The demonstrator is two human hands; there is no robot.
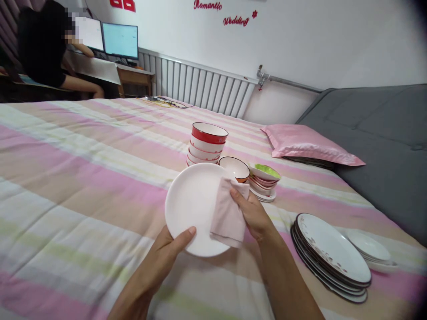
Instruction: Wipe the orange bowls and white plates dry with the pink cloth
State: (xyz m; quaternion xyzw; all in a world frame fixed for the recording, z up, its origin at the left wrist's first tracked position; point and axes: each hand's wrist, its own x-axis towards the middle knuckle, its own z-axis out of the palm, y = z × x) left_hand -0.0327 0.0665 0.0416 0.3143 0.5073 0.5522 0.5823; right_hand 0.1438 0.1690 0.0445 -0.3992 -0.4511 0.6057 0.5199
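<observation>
Your left hand [171, 244] grips the white plate [190, 202] at its near rim, thumb on top, fingers hidden underneath. Your right hand [255, 215] holds a cloth [228, 213] against the plate's right side. Plate's up over the striped bed [100, 186], just before the bowl stack [207, 144]. Risk: loose left grip plus hard cloth pressure could slip it into the bowls; soft bedding might let stacks tip. Behind: pink pillow [307, 140], radiator [200, 84], person [43, 49] at a desk [135, 78].
</observation>
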